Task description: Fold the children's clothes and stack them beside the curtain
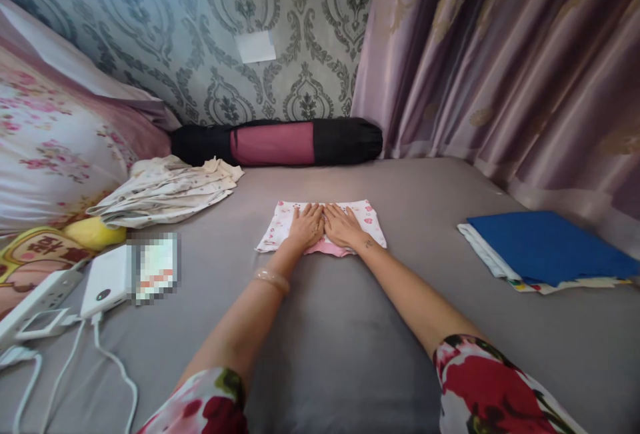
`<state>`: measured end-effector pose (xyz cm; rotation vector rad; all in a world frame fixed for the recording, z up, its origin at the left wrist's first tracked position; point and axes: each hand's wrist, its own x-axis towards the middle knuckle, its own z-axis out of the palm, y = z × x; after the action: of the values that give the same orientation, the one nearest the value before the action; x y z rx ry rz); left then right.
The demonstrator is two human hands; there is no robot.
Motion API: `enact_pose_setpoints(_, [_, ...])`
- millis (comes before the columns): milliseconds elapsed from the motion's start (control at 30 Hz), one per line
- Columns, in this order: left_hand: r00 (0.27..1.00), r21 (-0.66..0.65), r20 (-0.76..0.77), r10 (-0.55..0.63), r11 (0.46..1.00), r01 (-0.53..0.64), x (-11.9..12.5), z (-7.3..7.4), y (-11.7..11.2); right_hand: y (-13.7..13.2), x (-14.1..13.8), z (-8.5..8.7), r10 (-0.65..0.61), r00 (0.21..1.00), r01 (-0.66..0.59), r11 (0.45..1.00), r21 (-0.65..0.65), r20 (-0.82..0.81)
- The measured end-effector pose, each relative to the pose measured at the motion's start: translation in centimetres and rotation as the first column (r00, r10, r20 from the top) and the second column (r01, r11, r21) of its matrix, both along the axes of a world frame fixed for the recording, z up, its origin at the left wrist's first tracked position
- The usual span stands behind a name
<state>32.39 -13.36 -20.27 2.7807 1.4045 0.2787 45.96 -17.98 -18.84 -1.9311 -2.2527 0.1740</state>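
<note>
A small folded piece of white and pink printed cloth [369,219] lies flat on the grey bed sheet [340,327], straight ahead of me. My left hand [306,226] rests palm down on its middle, fingers stretched out. Beside it, thumbs almost touching, my right hand [342,226] presses flat on the same cloth. A pink layer shows at the cloth's near edge, below the hands. The part of the cloth under both palms is hidden.
To the right lies a stack of folded cloth with a blue piece [545,247] on top. A crumpled light cloth [170,191], a white power bank [106,281] and a power strip [37,304] with cables are at left. A black and maroon roll bag [275,143] lies along the wall.
</note>
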Motion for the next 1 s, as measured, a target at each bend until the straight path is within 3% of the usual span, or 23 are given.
enact_pose_setpoints(233, [0.999, -0.055, -0.031, 0.011, 0.998, -0.012, 0.1, -0.1, 0.0, 0.4, 0.1, -0.7, 0.008, 1.000, -0.008, 1.000, -0.004, 0.000])
enact_pose_setpoints(433, [0.999, -0.155, -0.042, -0.023, 0.988, 0.016, -0.4, 0.8, 0.9, 0.9, 0.8, 0.2, 0.014, 0.999, -0.019, 0.994, -0.109, -0.043])
enact_pose_setpoints(567, [0.999, -0.088, -0.052, 0.013, 0.996, -0.018, -1.6, 1.0, 1.3, 0.4, 1.9, 0.5, -0.060, 0.998, 0.058, 0.996, -0.074, -0.033])
enact_pose_setpoints(800, [0.996, -0.055, -0.028, 0.083, 0.995, -0.084, -2.4, -0.1, 1.2, -0.4, 2.0, -0.6, -0.119, 0.993, 0.119, 0.992, 0.027, -0.022])
enact_pose_setpoints(1000, [0.998, -0.063, -0.023, 0.067, 0.996, -0.068, -2.5, -0.1, 1.4, -0.2, 2.1, -0.3, -0.113, 0.993, 0.113, 0.994, -0.007, -0.044])
